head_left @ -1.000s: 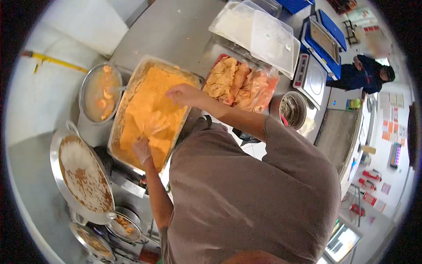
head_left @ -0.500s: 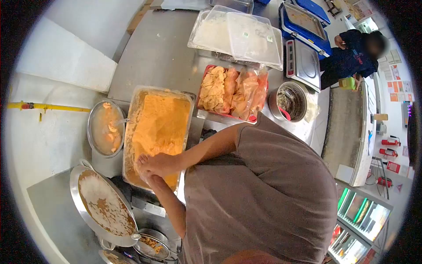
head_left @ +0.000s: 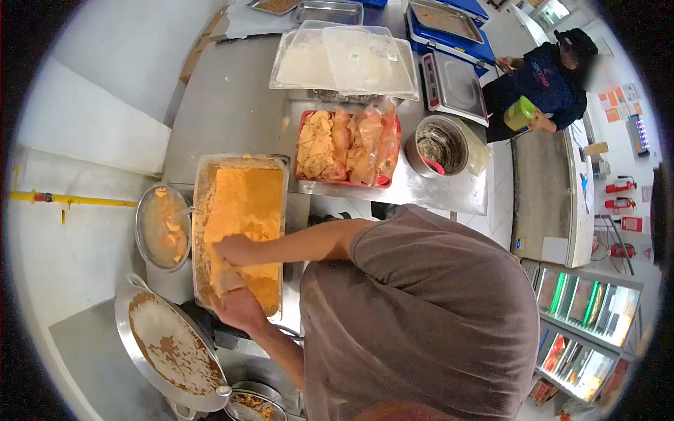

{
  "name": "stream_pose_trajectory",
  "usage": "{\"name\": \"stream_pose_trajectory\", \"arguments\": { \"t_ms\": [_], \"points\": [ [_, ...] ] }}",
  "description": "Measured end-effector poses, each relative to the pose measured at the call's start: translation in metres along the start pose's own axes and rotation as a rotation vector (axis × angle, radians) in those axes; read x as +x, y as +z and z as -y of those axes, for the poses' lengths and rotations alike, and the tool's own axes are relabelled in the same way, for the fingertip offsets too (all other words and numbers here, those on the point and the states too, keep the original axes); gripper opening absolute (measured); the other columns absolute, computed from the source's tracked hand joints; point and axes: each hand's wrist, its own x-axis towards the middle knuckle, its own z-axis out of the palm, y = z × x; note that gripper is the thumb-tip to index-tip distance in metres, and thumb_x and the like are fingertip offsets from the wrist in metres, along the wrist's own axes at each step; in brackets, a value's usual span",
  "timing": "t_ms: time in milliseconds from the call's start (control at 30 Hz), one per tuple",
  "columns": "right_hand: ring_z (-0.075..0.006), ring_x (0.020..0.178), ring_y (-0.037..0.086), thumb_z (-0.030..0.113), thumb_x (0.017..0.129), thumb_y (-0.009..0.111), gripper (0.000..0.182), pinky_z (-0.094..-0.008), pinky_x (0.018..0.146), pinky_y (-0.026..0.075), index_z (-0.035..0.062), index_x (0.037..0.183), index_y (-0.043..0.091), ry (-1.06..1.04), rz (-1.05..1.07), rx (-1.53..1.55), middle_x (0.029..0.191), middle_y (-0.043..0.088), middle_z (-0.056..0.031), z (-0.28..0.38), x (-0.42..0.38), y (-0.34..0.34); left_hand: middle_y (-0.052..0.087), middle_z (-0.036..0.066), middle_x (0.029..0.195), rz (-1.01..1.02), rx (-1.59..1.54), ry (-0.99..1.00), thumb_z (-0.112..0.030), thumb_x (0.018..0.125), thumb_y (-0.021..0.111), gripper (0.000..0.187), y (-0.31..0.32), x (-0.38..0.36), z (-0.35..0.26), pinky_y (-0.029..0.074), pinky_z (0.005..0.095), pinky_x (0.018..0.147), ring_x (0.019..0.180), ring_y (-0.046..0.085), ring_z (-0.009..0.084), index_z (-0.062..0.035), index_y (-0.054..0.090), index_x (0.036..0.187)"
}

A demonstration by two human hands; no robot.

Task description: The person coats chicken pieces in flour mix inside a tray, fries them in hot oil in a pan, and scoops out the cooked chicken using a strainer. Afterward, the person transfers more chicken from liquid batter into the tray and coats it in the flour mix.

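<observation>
A clear rectangular tub holds orange-yellow powder. Over the powder is my right hand, its fingers closed; whatever they may hold is hidden. Below it in the view, my left hand is at the tub's near-left corner, its fingers around a powder-coated piece that reaches up toward my right hand. Beyond the tub stands a metal bowl of cloudy liquid with orange pieces in it.
A red tray holds coated pieces and plastic bags. Around it are a steel pot, a scale and lidded containers. A large wok stands lower left. A co-worker holds a green container.
My hands, together before, have moved apart, with the left lower in the view and the coated piece now showing between them. The view has shifted, and the co-worker's green container is raised.
</observation>
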Motion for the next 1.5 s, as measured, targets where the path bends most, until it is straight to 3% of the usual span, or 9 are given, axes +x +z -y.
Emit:
{"name": "stream_pose_trajectory", "arguments": {
  "t_ms": [200,300,400,467,700,967,1200,1333,1500],
  "points": [
    [-0.0354,0.090,0.068,0.007,0.080,0.067,0.014,-0.0468,0.074,0.053,0.0029,0.094,0.064,0.404,-0.320,0.168,0.087,0.069,-0.0189,-0.065,0.044,-0.033,0.039,0.018,0.151,-0.408,0.174,0.004,-0.041,0.103,0.038,0.059,-0.072,-0.040,0.001,0.037,0.0495,0.110,0.137,0.040,0.0330,-0.0045,0.034,0.149],
    [-0.0358,0.102,0.065,0.010,0.083,0.066,0.036,-0.0457,0.081,0.052,0.0027,0.119,0.062,0.584,0.035,0.529,0.102,0.068,-0.0206,-0.043,0.020,-0.093,0.037,0.018,0.153,-0.563,0.327,0.094,-0.039,0.104,0.038,0.058,-0.114,-0.055,0.005,0.034,0.0504,0.112,0.138,0.039,0.0339,-0.0081,0.030,0.152],
    [-0.0354,0.110,0.062,0.011,0.086,0.064,0.052,-0.0428,0.088,0.052,0.0055,0.136,0.053,-0.056,-0.178,-0.123,0.114,0.065,-0.0197,-0.100,0.017,-0.067,0.035,0.018,0.154,-0.539,0.437,0.139,-0.036,0.105,0.039,0.057,-0.093,-0.065,0.007,0.031,0.0514,0.114,0.139,0.039,0.0347,-0.0098,0.027,0.154],
    [-0.0335,0.109,0.063,0.012,0.086,0.063,0.052,-0.0411,0.090,0.052,0.0092,0.138,0.053,-0.056,-0.201,-0.098,0.123,0.063,-0.0154,-0.075,-0.012,-0.137,0.035,0.019,0.154,-0.515,0.511,0.164,-0.035,0.105,0.039,0.057,-0.066,-0.065,0.013,0.029,0.0519,0.115,0.139,0.039,0.0353,-0.0102,0.026,0.154],
    [-0.0110,0.071,0.062,0.012,0.092,0.062,0.020,-0.0276,0.066,0.052,0.0080,0.111,0.067,0.226,-0.974,0.085,0.090,0.070,-0.0040,-0.168,-0.059,-0.437,0.039,0.019,0.150,-0.506,0.677,0.095,-0.041,0.105,0.037,0.059,-0.059,-0.050,0.053,0.031,0.0508,0.114,0.136,0.041,0.0357,-0.0083,0.027,0.154],
    [-0.0250,0.061,0.068,0.013,0.086,0.063,0.021,-0.0334,0.052,0.058,-0.0064,0.080,0.067,0.353,-1.633,0.470,0.074,0.068,-0.0149,-0.453,-0.125,-0.736,0.053,0.016,0.134,-0.311,0.967,-0.067,-0.035,0.102,0.047,0.049,0.098,0.082,0.165,0.044,0.0434,0.101,0.121,0.055,0.0308,-0.0083,0.044,0.143],
    [-0.0549,0.079,0.065,0.026,0.087,0.074,0.059,-0.0593,0.068,0.061,-0.0183,0.111,0.044,0.476,-1.844,0.900,0.105,0.057,-0.0348,-0.600,-0.150,-0.856,0.049,0.014,0.139,-0.010,0.751,-0.321,-0.026,0.101,0.056,0.052,0.221,0.281,0.324,0.047,0.0411,0.103,0.131,0.049,0.0282,-0.0009,0.040,0.144],
    [-0.0382,0.061,0.068,0.009,0.082,0.072,0.038,-0.0420,0.051,0.064,-0.0165,0.102,0.051,0.453,-1.786,0.916,0.095,0.063,-0.0282,-0.640,-0.155,-0.876,0.048,0.015,0.142,-0.012,0.786,-0.361,-0.037,0.100,0.055,0.059,0.215,0.390,0.398,0.045,0.0434,0.104,0.129,0.050,0.0307,-0.0024,0.037,0.145],
    [-0.0390,0.063,0.068,-0.001,0.081,0.067,0.027,-0.0460,0.055,0.064,-0.0173,0.093,0.050,0.415,-1.938,0.683,0.086,0.064,-0.0287,-0.618,-0.140,-0.869,0.051,0.019,0.139,-0.621,0.610,-0.182,-0.041,0.100,0.052,0.062,0.280,0.378,0.450,0.049,0.0401,0.097,0.115,0.060,0.0325,0.0000,0.037,0.144]
  ]
}}
